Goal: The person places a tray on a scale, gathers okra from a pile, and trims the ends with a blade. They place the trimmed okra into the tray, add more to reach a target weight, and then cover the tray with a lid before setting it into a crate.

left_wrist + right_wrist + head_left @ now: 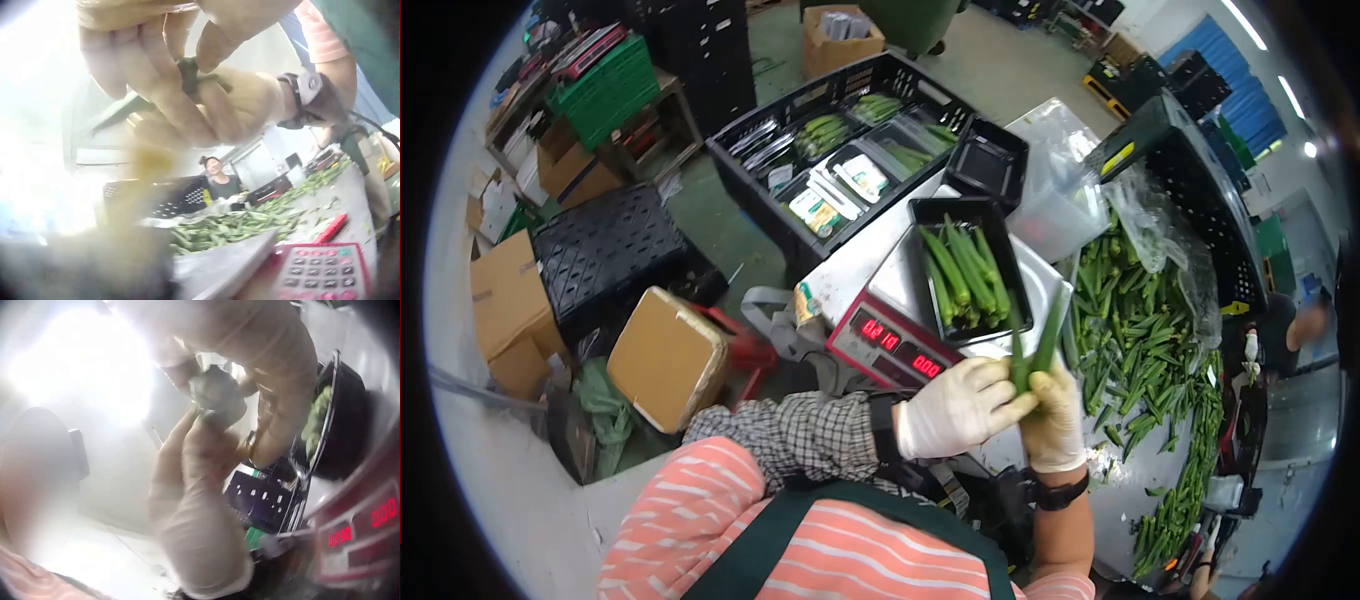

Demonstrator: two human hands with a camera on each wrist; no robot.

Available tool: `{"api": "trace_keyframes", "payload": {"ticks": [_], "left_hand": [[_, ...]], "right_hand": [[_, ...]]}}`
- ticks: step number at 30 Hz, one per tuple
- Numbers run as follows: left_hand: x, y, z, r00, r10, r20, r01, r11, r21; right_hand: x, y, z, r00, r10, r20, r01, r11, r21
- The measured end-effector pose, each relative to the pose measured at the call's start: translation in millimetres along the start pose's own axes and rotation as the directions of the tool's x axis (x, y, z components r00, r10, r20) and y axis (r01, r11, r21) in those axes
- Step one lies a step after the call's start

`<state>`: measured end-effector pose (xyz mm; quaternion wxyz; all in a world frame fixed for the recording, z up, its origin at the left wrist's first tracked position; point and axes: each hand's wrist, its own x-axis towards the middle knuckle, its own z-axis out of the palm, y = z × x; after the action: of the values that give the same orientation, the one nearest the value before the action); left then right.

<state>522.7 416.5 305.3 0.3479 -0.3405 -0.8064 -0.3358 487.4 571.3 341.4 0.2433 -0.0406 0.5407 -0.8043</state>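
Just in front of the scale, my gloved right hand [1055, 420] holds okra pods [1050, 335] upright, with their tips pointing away from me. My gloved left hand [960, 408] meets it from the left and pinches at the base of the same okra. Up close in the right wrist view, the blunt okra ends [215, 394] sit between the fingers of both hands. Beyond the hands, a black tray [1027, 318] with several okra pods [970, 265] rests on a red-framed digital scale [890, 345] with lit red digits.
Loose okra [1140, 320] is heaped on the metal table to the right, by a tilted black crate [1200, 190]. A black crate [765, 215] of packed okra trays stands at the back left, with an empty black tray [990, 160] beside it. Another person [222, 181] is across the table.
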Motion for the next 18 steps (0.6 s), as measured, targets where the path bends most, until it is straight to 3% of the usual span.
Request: {"api": "trace_keyframes", "payload": {"ticks": [3,5,7,10,11,13,14,16,18], "left_hand": [[-14.0,21.3,14.8,0.995,-0.053,0.082,0.072,0.962,-0.263],[-34.7,29.5,18.7,0.974,-0.048,0.221,0.123,0.932,-0.341],[-55.0,25.5,9.0,0.92,-0.025,0.392,0.165,0.93,-0.329],[-75.7,15.2,-13.8,0.891,-0.183,0.415,0.287,0.936,-0.204],[-82.4,13.8,-20.2,0.864,-0.239,0.442,0.338,0.927,-0.16],[-89.9,9.0,-28.8,0.83,-0.33,0.45,0.405,0.911,-0.079],[-89.8,5.4,-30.6,0.87,-0.336,0.361,0.381,0.923,-0.061],[-85.1,2.5,-38.7,0.855,-0.396,0.336,0.421,0.907,-0.002],[-81.5,-0.8,-44.4,0.854,-0.448,0.264,0.458,0.889,0.029]], "right_hand": [[-5.7,-8.4,-53.2,0.988,0.035,-0.149,-0.049,0.995,-0.092],[0.8,-12.1,-109.5,0.95,-0.154,-0.273,0.035,0.918,-0.396],[10.8,-8.5,-173.8,0.871,-0.253,-0.422,-0.041,0.817,-0.575],[29.5,20.3,-286.9,0.869,-0.334,-0.365,-0.15,0.523,-0.839],[36.0,33.7,-306.5,0.873,-0.325,-0.362,-0.149,0.531,-0.834],[44.2,44.6,-319.6,0.823,-0.534,-0.195,-0.147,0.131,-0.98],[44.5,42.3,-309.9,0.834,-0.461,-0.304,-0.289,0.103,-0.952],[52.9,42.5,-319.9,0.875,-0.415,-0.25,-0.276,-0.003,-0.961],[58.2,10.4,-304.1,0.947,-0.17,-0.274,-0.296,-0.12,-0.948]]}}
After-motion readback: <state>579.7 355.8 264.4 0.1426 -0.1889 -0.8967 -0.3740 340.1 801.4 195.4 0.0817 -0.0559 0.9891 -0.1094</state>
